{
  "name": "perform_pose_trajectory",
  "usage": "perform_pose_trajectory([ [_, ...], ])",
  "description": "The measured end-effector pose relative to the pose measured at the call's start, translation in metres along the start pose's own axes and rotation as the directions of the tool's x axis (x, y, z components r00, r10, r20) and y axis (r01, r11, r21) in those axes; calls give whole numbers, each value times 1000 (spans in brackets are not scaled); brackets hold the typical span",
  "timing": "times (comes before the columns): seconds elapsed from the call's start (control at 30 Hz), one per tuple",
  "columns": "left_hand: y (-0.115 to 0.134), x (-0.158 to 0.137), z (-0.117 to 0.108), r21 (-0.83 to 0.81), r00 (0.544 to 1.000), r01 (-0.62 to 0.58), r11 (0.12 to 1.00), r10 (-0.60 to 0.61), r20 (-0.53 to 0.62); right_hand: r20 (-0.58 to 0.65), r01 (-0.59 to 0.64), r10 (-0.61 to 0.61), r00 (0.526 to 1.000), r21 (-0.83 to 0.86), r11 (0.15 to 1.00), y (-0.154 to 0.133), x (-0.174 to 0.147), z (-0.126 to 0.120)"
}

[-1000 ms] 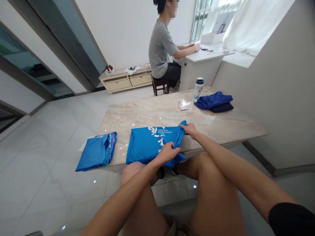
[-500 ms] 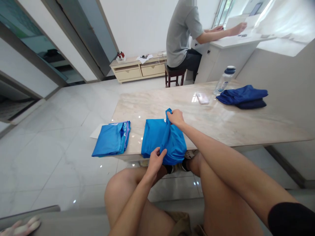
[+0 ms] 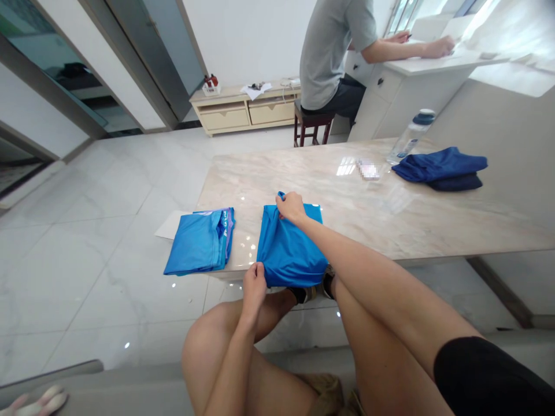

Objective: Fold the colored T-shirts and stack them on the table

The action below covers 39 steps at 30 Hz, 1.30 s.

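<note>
A bright blue cloth garment (image 3: 292, 251) lies partly folded on the table in front of me, its near side hanging over the edge. My right hand (image 3: 291, 207) pinches its far left corner, where a bit of fabric sticks up past the fingers. Closed on the near left corner is my left hand (image 3: 255, 283), at the table's edge. To the left rests a stack of folded blue cloth (image 3: 195, 242) with purple and white lettering along its right side. What kind of garment I hold cannot be made out.
A white sheet (image 3: 168, 225) pokes out from under the stack. Further right on the marble-look table (image 3: 269, 167) stand a clear water bottle (image 3: 407, 141) and a dark blue cloth (image 3: 442, 167). Beyond, a person (image 3: 332, 58) sits on a stool (image 3: 313, 121) at a white desk (image 3: 429, 66).
Both hands have moved left, carrying the upper layer of blue cloth over to the garment's left side. The flap that stood up mid-garment now lies across it.
</note>
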<state>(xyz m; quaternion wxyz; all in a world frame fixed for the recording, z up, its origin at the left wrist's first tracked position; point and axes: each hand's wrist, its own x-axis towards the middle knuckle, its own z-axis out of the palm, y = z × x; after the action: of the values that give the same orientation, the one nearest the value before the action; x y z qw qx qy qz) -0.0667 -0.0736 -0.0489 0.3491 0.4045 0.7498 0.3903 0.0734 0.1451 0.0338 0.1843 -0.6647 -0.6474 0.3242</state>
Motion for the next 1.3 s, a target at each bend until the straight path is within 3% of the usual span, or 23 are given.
perform_pose_trajectory([
  [0.13,-4,9,-10,62,996,83,995,-82,-22,45,64,-62,997,-46,997,4,1,-8],
  [0.23,15,11,-15,317,999,2,948,-17,45,32,148,-145,989,-157,976,28,5,-31],
  [0.37,64,18,-12,693,963,-269,669,200,180,63,217,-208,976,-322,921,72,14,-65],
  [0.43,85,27,-7,763,949,-312,566,213,231,87,217,-199,976,-387,896,91,19,-74],
  [0.5,97,38,-2,790,947,-321,522,163,277,121,209,-173,977,-431,878,106,25,-77],
  [0.63,89,57,5,790,945,-308,530,71,320,185,216,-142,972,-477,852,123,32,-71],
  [0.73,71,70,3,747,946,-302,593,87,313,168,205,-139,976,-486,850,128,38,-67],
  [0.87,59,84,-6,670,957,-285,685,160,242,37,170,-172,984,-456,873,124,46,-65],
  [1.0,66,84,-16,628,956,-292,722,239,169,-99,134,-193,976,-421,897,108,43,-67],
  [1.07,70,76,-17,622,947,-322,714,245,209,-35,156,-191,981,-439,885,98,32,-70],
  [1.2,68,55,-16,657,910,-393,643,170,378,215,250,-161,963,-497,831,88,-10,-72],
  [1.3,63,43,-15,735,911,-389,555,111,397,303,292,-148,941,-509,810,93,-49,-73],
])
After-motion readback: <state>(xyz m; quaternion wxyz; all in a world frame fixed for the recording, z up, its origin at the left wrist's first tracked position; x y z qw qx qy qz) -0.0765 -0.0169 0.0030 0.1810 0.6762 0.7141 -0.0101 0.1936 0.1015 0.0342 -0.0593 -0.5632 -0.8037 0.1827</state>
